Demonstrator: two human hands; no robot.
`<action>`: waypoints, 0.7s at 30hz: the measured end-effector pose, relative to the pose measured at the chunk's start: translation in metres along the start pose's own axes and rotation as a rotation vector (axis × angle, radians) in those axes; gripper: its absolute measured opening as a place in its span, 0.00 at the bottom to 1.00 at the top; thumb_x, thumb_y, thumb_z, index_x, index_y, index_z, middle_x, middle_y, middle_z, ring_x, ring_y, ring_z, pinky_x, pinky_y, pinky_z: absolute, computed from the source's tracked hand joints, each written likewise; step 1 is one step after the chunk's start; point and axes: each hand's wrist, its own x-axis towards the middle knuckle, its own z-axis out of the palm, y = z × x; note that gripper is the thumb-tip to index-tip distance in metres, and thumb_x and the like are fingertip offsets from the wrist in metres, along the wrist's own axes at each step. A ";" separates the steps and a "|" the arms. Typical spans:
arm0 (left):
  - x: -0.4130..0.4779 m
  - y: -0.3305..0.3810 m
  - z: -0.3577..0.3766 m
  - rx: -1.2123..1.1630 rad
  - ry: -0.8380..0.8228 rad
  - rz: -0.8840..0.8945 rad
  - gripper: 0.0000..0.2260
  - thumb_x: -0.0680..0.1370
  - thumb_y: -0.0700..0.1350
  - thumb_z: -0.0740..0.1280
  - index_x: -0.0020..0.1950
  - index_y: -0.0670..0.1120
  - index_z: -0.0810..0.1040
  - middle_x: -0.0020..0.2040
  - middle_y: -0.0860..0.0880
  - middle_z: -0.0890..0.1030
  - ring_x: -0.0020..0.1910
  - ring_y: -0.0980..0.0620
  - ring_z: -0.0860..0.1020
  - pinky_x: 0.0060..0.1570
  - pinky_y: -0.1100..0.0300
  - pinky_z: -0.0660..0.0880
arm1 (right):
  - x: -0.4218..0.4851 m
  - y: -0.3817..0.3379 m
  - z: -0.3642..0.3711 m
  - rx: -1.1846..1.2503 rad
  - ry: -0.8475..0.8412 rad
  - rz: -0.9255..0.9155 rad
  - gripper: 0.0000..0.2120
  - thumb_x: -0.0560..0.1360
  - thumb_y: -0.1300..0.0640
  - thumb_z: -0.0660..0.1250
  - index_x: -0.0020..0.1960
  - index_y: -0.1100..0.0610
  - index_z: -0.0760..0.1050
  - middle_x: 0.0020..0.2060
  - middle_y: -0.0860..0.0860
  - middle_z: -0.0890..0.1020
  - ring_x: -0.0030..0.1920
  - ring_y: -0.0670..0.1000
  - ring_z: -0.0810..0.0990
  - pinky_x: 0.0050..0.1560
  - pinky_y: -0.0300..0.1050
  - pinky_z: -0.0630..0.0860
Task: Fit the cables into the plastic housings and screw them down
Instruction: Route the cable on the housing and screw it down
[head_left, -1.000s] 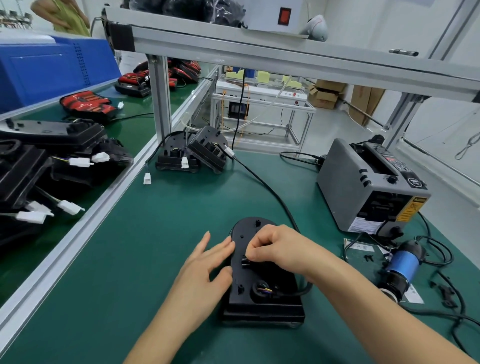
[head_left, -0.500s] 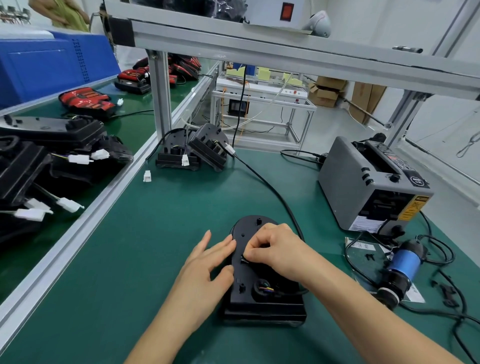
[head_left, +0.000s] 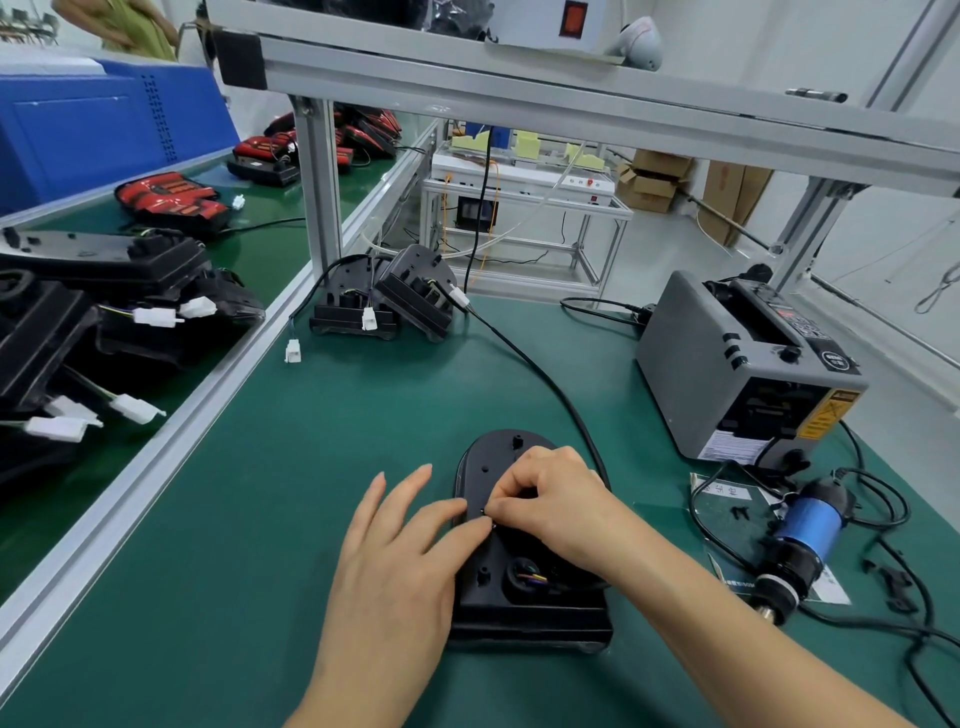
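- left hand (head_left: 400, 551) lies flat, fingers straight, pressing the left edge of the black plastic housing (head_left: 524, 613), near middle of the green counter (head_left: 311, 493).
- right hand (head_left: 550, 499) pinches a small dark piece (head_left: 487, 513) at its middle (clip or wire, cannot tell).
- pin the housing firmly; seat the piece fully before screwing.
- housing lies flat, long axis running away from the person, rounded end far.

On the green-matted bench (head_left: 291, 499) a black housing (head_left: 519, 618) is laid flat under the fingers (head_left: 439, 512). A black cable (head_left: 549, 383) is run away beyond them, toward two more housings (head_left: 358, 317). Right of them a grey tape dispenser (head_left: 727, 364) and a blue-bodied tool (head_left: 808, 530) are set.
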 end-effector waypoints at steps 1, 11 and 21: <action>-0.001 -0.001 0.001 0.030 0.007 0.007 0.19 0.72 0.39 0.57 0.51 0.50 0.84 0.50 0.51 0.83 0.61 0.41 0.75 0.65 0.43 0.63 | 0.000 0.001 0.000 -0.002 0.002 -0.002 0.12 0.73 0.50 0.68 0.31 0.41 0.73 0.42 0.41 0.74 0.59 0.48 0.68 0.63 0.50 0.65; -0.006 -0.001 0.007 0.154 0.051 -0.024 0.21 0.70 0.37 0.55 0.50 0.51 0.84 0.46 0.50 0.80 0.56 0.43 0.71 0.65 0.44 0.63 | 0.001 0.003 0.004 -0.009 0.035 -0.018 0.12 0.72 0.48 0.69 0.31 0.42 0.73 0.41 0.41 0.75 0.57 0.46 0.67 0.60 0.48 0.66; -0.004 0.001 0.007 0.181 0.080 -0.026 0.19 0.70 0.38 0.56 0.47 0.51 0.84 0.43 0.50 0.80 0.53 0.44 0.70 0.63 0.44 0.69 | 0.003 0.006 0.004 -0.042 0.080 -0.036 0.09 0.72 0.50 0.68 0.35 0.44 0.71 0.45 0.43 0.75 0.57 0.48 0.66 0.59 0.46 0.66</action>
